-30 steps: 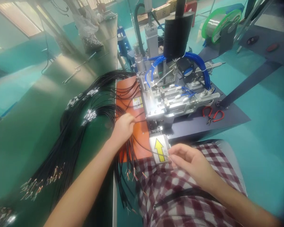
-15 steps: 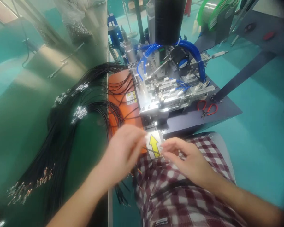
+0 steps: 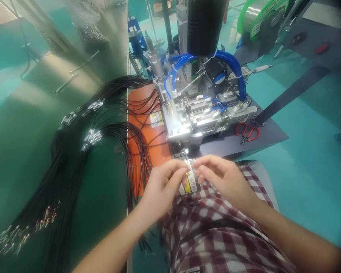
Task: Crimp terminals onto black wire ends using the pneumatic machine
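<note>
My left hand (image 3: pixel 166 184) is closed in a pinch over the front of the machine, at the end of a thin wire (image 3: pixel 191 165). Facing it, my right hand (image 3: pixel 223 172) pinches the same wire end from the other side, thumb and forefinger nearly together. The fingertips are close but apart, and they hide most of the wire. Just below them a white label (image 3: pixel 192 185) with a yellow arrow is partly covered by my left fingers. The machine (image 3: pixel 187 121), with metal slides and blue air hoses, stands right ahead of both hands.
Black cables (image 3: pixel 74 163) with bright metal ends lie in bundles on the green table (image 3: pixel 102 212) at left. Others cross the orange plate (image 3: pixel 139 104). Red-handled pliers (image 3: pixel 246 134) rest on the machine's dark base. A green wire spool (image 3: pixel 255 19) is at back right.
My left hand has moved right and slightly down, up to the right hand, and now pinches by it. My right hand has risen a little. The view has shifted slightly.
</note>
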Available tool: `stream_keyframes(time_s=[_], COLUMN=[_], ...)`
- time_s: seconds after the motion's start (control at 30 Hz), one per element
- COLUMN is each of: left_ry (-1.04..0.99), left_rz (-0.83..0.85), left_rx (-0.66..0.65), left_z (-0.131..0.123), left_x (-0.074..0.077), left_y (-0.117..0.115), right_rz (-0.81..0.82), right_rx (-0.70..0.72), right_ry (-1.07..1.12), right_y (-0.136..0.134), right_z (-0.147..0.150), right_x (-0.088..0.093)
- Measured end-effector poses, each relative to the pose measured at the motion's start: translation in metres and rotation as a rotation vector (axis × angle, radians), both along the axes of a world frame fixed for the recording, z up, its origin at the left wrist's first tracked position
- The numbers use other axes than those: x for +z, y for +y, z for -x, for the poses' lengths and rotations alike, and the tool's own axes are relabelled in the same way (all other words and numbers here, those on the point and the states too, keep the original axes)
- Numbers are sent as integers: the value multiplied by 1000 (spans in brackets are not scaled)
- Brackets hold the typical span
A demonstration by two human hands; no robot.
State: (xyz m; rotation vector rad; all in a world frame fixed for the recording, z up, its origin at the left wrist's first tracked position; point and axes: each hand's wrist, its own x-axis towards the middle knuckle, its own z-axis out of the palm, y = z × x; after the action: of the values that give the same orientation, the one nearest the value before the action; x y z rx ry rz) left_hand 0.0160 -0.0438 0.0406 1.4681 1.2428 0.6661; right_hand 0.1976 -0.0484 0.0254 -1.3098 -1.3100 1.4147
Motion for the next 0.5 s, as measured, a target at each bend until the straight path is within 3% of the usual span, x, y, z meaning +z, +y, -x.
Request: stream_keyframes(time_s=[0.3, 0.5], left_ry=[-40, -87], left_rz=[76, 56], left_rx=[23, 50], left_z=[-2, -3], left_x=[0, -2], left_y=[4, 0], right_rz=[-20, 191], right_rx=[-105, -10], right_ry=[2, 201], right_y=[7, 12], right_z=[13, 11], right_x=[3, 3])
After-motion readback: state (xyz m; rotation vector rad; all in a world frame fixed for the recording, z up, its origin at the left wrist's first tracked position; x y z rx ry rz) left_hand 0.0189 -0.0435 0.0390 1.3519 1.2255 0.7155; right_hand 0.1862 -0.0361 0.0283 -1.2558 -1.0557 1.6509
